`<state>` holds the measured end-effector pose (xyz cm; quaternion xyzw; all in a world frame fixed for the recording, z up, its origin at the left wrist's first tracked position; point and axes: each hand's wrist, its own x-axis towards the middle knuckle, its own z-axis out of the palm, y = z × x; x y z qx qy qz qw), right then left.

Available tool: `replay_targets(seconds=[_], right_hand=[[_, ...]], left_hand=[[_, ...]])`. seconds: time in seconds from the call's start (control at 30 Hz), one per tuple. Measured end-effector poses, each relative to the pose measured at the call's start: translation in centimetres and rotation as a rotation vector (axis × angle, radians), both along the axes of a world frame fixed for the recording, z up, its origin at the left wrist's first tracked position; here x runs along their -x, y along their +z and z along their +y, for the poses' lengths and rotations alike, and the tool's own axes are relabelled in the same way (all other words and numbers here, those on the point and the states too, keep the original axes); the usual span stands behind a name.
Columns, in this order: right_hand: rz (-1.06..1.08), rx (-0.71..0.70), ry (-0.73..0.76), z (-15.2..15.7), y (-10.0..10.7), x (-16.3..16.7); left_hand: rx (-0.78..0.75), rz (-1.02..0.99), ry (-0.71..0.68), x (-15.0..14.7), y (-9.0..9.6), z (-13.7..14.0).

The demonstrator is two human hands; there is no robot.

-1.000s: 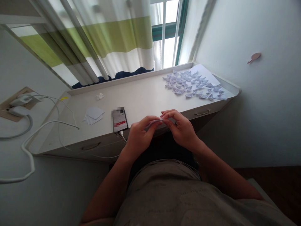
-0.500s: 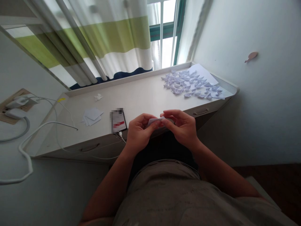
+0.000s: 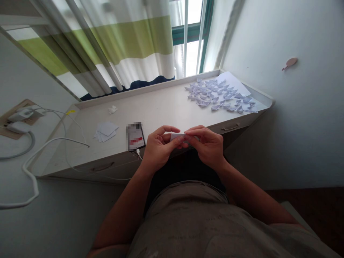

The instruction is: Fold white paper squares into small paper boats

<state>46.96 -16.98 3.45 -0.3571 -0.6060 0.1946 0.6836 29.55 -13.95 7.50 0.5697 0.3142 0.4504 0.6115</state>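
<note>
Between my two hands, just off the desk's front edge, is a small folded piece of white paper (image 3: 176,136). My left hand (image 3: 159,148) pinches its left side, thumb on top and index finger raised and curved. On the other side my right hand (image 3: 208,145) is closed on the paper, thumb and fingertips together, and hides much of it. Several small folded paper boats (image 3: 215,93) lie in a cluster at the desk's right end, partly over larger white sheets (image 3: 235,82).
On the white desk (image 3: 158,107) lie a phone (image 3: 136,138) with a cable plugged in, a stack of paper pieces (image 3: 106,130) and a crumpled white scrap (image 3: 113,109). Chargers (image 3: 20,114) and cables occupy the left wall. A curtain (image 3: 129,43) hangs behind the desk.
My left index finger has lifted away from the paper and stretched out. My right fingertips have closed down onto the paper near its middle. The view has shifted slightly.
</note>
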Motion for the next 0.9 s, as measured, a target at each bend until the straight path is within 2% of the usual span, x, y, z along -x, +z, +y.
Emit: replay_targets(seconds=[0.1, 0.17, 0.4, 0.6, 0.7, 0.77, 0.9], right_hand=[[-0.184, -0.17, -0.101, 0.1, -0.2, -0.4], [-0.247, -0.19, -0.113, 0.1, -0.1, -0.6], [-0.019, 0.18, 0.157, 0.0, 0.2, -1.2], [-0.184, 0.154, 0.17, -0.5, 0.9, -2.1], [-0.135, 0.197, 0.205, -0.5, 1.2, -2.1], [-0.018, 0.221, 0.172, -0.4, 1.2, -1.9], [0.156, 0.208, 0.071, 0.1, 0.8, -1.4]], left_hand=[[-0.009, 0.037, 0.01, 0.0, 0.1, 0.1], [-0.033, 0.067, 0.019, 0.2, 0.0, 0.2], [-0.148, 0.196, -0.025, 0.9, 0.1, 0.3], [-0.127, 0.236, -0.083, 1.2, 1.2, 0.1], [-0.119, 0.229, -0.085, 1.1, 1.0, 0.2], [-0.155, 0.169, -0.006, 1.0, 0.4, 0.3], [-0.356, 0.069, 0.332, 0.9, -1.4, 0.2]])
